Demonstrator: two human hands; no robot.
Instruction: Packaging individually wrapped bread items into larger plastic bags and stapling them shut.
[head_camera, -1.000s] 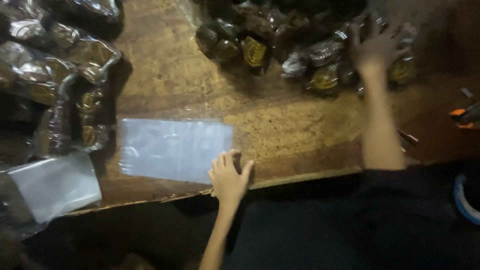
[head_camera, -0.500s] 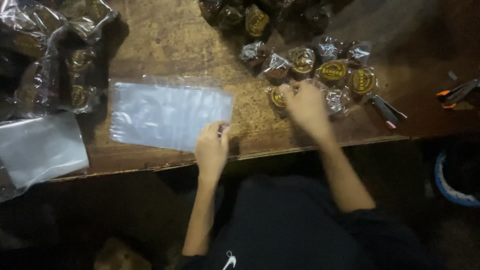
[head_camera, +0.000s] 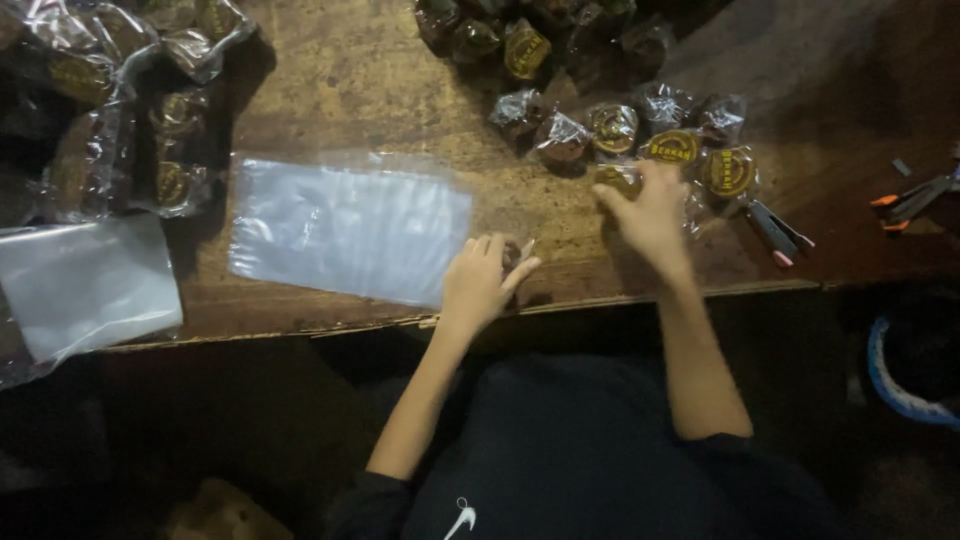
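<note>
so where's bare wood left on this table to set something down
Bare wood shows above the clear bag, between the left packets and the sweets pile, and right of the stapler up to the tools. It is crowded around the right hand and along the left edge.

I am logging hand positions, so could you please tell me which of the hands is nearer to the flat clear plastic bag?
Left. The left hand rests at the right edge of the clear plastic bag; the right hand is farther right, on the wrapped round sweets.
</note>
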